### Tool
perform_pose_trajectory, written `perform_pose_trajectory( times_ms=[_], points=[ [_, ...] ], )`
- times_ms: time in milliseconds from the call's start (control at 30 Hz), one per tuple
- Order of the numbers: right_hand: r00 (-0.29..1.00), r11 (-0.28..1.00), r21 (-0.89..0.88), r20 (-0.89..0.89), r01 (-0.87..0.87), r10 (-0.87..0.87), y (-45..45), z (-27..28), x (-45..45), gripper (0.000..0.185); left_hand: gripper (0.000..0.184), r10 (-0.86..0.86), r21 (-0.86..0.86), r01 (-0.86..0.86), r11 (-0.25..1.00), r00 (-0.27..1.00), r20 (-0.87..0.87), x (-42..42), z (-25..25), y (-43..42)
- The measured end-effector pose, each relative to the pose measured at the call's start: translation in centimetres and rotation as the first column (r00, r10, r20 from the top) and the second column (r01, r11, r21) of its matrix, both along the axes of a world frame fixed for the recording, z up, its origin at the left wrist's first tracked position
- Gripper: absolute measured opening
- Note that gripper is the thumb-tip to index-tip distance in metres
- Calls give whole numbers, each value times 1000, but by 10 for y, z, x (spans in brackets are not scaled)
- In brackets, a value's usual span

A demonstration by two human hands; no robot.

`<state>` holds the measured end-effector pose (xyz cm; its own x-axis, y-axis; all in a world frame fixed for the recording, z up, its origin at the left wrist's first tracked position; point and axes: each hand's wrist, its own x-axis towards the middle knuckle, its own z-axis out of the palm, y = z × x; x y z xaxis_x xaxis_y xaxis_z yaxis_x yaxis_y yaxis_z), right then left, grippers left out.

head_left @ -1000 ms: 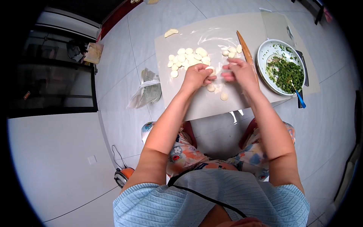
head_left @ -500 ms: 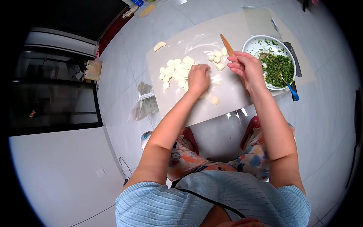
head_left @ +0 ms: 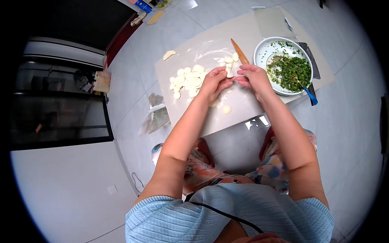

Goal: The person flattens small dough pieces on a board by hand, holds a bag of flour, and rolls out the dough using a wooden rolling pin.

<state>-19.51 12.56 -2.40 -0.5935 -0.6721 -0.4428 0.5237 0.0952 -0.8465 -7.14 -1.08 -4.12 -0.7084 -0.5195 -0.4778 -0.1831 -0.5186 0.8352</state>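
Observation:
Several round white dough pieces (head_left: 187, 79) lie clustered on the pale work mat (head_left: 221, 125). My left hand (head_left: 215, 84) is right of that cluster, its thumb and fingers closed around a small dough piece (head_left: 229, 72). Facing it, my right hand (head_left: 256, 79) has bent fingers held apart, with nothing visible in them. The tapered wooden rolling pin (head_left: 239, 50) lies slanting, partly hidden behind my right hand. More dough pieces (head_left: 229, 59) sit just beyond my fingertips. One flat dough round (head_left: 227, 109) rests near the mat's front edge.
At the right stands a white bowl (head_left: 262, 48) of chopped green filling with a blue-handled spoon (head_left: 312, 98), over a dark flat board (head_left: 310, 60). A crescent dough piece (head_left: 169, 55) lies at the mat's far left. Beside the mat is a plastic bag (head_left: 156, 119) on the floor.
My left hand has moved right, away from the dough cluster, and closes around a dough piece. My right hand has come left and nearer, beside it. The view has shifted slightly.

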Motion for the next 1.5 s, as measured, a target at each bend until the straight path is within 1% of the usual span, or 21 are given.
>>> perform_pose_trajectory(
  times_ms=[100,167,200,233,267,333,400,533,667,733,767,833,867,933,967,1067,1200,1267,1400,1433,1500],
  points=[
    [990,993,19,-76,-120,121,-7,-7,11,25,36,-41,72,50,996,992,-120,12,15,9],
    [972,979,33,-114,-203,205,-8,-4,20,24,33,-66,-132,58,990,996,-57,19,24,18],
    [971,977,34,-112,-210,213,-8,-2,23,24,33,-58,-131,51,990,997,-55,24,29,20],
    [968,974,22,-104,-227,229,-7,2,26,26,29,-151,-443,165,881,986,66,29,35,22],
    [965,969,10,-95,-245,245,-6,4,30,29,26,-198,-687,290,666,957,212,35,37,23],
    [959,963,7,-96,-268,268,-9,4,32,28,23,-139,-736,219,641,976,169,41,37,23],
    [957,966,-19,-145,-256,251,-12,8,36,27,24,-112,-908,314,277,949,294,43,44,19],
    [955,972,-15,-189,-233,227,-20,6,40,23,26,-79,-940,302,161,953,293,42,44,12],
    [931,976,19,-298,-215,211,-26,3,45,17,22,-85,-895,362,260,932,352,46,49,8],
    [668,997,28,-741,-72,70,-22,3,49,11,21,-184,-649,324,688,943,276,54,54,8],
    [667,997,33,-741,-74,74,-22,-3,44,11,21,-184,-646,322,692,944,274,62,55,9],
    [544,990,137,-833,30,99,-22,-27,29,13,21,-192,-419,169,892,981,-12,77,59,6],
    [542,989,143,-834,29,104,-20,-36,29,13,21,-191,-415,167,894,982,-15,83,57,0],
    [541,944,285,-774,-164,328,-14,-54,34,13,34,-80,-366,134,921,984,160,96,43,-12],
    [418,931,308,-832,-197,364,-10,-61,37,11,39,-52,-368,166,915,952,300,97,33,-19],
    [277,902,388,-860,-187,428,-8,-81,47,10,39,-21,-405,158,900,947,321,104,12,-23],
    [213,857,485,-831,-172,513,-13,-81,54,6,42,22,-479,143,866,946,322,112,-15,-33],
    [194,852,501,-830,-153,523,-15,-80,55,7,47,149,-843,384,376,873,464,117,-21,-35],
    [243,898,416,-865,-144,440,-20,-77,56,14,38,153,-885,363,292,896,418,120,-27,-24],
    [243,898,416,-865,-144,440,-22,-74,56,14,31,140,-904,383,189,901,411,120,-25,-19],
    [555,895,373,-704,-242,444,-28,-68,57,15,13,102,-918,389,73,913,395,119,-22,-7]
  ],
)
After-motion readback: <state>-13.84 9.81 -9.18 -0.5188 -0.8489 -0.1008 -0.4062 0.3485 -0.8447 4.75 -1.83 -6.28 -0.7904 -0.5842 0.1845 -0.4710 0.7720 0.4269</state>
